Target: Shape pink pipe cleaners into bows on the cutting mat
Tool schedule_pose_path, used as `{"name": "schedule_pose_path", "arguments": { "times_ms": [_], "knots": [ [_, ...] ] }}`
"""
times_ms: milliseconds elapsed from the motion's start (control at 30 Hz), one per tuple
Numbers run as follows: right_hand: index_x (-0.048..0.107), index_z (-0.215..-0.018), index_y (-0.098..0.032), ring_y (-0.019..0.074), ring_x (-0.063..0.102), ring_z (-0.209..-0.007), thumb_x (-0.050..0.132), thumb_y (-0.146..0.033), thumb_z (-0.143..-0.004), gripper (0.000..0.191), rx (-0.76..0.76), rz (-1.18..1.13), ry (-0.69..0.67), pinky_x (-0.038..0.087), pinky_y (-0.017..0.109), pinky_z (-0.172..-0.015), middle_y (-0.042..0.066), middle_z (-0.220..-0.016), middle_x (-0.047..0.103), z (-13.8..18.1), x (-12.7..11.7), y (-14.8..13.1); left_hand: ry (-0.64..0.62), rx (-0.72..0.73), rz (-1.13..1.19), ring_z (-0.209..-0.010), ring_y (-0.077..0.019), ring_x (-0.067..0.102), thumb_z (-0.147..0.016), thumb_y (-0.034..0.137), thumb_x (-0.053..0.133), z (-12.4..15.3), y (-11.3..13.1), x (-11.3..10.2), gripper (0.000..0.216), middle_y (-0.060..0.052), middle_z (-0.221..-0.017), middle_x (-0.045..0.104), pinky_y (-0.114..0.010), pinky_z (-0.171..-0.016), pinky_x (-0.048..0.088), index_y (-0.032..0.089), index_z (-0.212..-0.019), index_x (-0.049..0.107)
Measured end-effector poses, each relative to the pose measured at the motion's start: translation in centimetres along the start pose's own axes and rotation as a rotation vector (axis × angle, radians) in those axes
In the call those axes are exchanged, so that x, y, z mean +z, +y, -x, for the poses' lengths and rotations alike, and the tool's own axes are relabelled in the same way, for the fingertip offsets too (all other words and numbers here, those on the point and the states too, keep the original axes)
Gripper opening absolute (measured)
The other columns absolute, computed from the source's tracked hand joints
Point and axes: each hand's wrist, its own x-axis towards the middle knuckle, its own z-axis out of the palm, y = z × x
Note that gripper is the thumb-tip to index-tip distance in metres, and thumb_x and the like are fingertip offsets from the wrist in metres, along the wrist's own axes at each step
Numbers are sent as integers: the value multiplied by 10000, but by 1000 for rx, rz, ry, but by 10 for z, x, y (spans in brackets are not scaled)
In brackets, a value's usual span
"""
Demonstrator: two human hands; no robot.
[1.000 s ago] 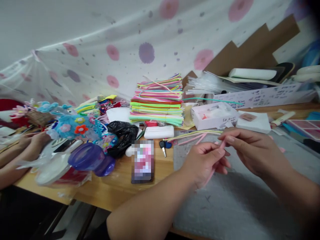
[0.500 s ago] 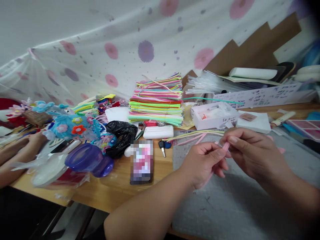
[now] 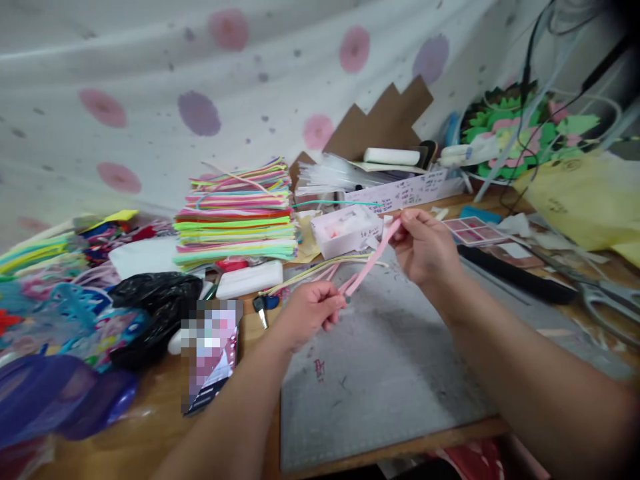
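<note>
Grey cutting mat under the work, flat. Next down: stack of coloured stems behind it, on the left side. White box stands just past the mat's far edge.

Hands: right hand up and away from the body, thumb and fingertips pinched on the far end of the strip. Left hand lower and nearer, fingers curled, thumb closed on the near end. No gap at either pinch that I can see.

Pink strip runs slanted between the two, above the mat. Near the left thumb it looks doubled; can't tell if that's one piece folded or two.

Handling, my read: very light, soft-faced, bends easily, probably holds a bend. Low slip risk. Kinks or crushed pile more likely than breakage. Light fingertip pinch at the ends, leave the middle alone.
</note>
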Motion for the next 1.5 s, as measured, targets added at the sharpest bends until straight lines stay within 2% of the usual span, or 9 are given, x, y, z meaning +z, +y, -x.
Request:
{"name": "schedule_pose_path", "arguments": {
  "times_ms": [167, 333, 533, 667, 767, 867, 1033, 1233, 1500],
  "knots": [
    [537, -644, -178, 95, 487, -488, 568, -217, -708, 81, 93, 140, -8, 429, 225, -462, -23, -576, 534, -14, -16, -8, 343, 98, -690, -580, -132, 506, -800, 339, 481, -12, -13, -7, 209, 14, -621, 574, -232, -537, 334, 195, -685, 581],
    [508, -647, -168, 64, 430, -390, 477, -206, -748, 111, 389, 743, -397, 372, 185, -399, -31, -513, 509, -3, -12, 14, 212, 142, -1026, -690, -154, 545, -756, 255, 542, -13, -17, 3, 70, -19, -805, 617, -243, -592, 342, 206, -756, 592],
    [523, -608, -161, 82, 462, -420, 522, -197, -721, 118, 379, 1051, -561, 334, 187, -417, -23, -492, 514, 8, -9, 35, 240, 124, -1092, -669, -166, 547, -760, 175, 488, -10, -15, 0, 80, -13, -743, 608, -259, -573, 327, 202, -730, 557],
    [550, -603, -165, 110, 500, -520, 535, -196, -702, 105, 268, 1250, -616, 319, 209, -481, 2, -580, 575, 7, -10, 39, 401, 152, -1063, -845, -208, 557, -797, 277, 501, -14, -19, -11, 154, -59, -921, 606, -288, -714, 386, 197, -901, 581],
    [591, -605, -168, 146, 533, -626, 558, -190, -676, 82, 196, 1353, -690, 320, 229, -537, 32, -679, 631, 8, -8, 41, 370, 116, -1059, -942, -242, 540, -776, 308, 545, -18, -24, -16, 299, -94, -1028, 582, -320, -788, 385, 190, -1049, 570],
    [626, -624, -176, 159, 537, -664, 574, -202, -666, 71, 146, 1385, -784, 316, 236, -563, 35, -707, 647, 12, -6, 41, 264, 73, -1009, -831, -210, 564, -780, 234, 517, -20, -25, -18, 270, -77, -930, 613, -293, -707, 387, 182, -1038, 579],
    [638, -640, -176, 141, 521, -607, 584, -217, -671, 74, 153, 1342, -891, 315, 231, -541, 14, -649, 631, 14, -7, 37, 94, 81, -959, -615, -140, 535, -731, 182, 527, -13, -18, -21, 98, 10, -678, 606, -236, -549, 331, 207, -742, 621],
    [613, -654, -158, 97, 485, -502, 553, -231, -722, 116, 281, 1182, -982, 346, 196, -467, -30, -533, 539, 5, -16, 21, 104, 195, -896, -752, -173, 541, -742, 362, 570, -7, -10, -9, 181, -22, -840, 595, -254, -632, 371, 207, -816, 626],
    [581, -719, -141, 80, 561, -486, 567, -200, -747, 67, 547, 863, -756, 481, 196, -495, -9, -596, 608, 8, -19, 8, 51, 229, -980, -720, -169, 526, -792, 212, 495, -10, -19, 11, 58, -26, -788, 573, -249, -606, 340, 199, -760, 542]
  ]
}}
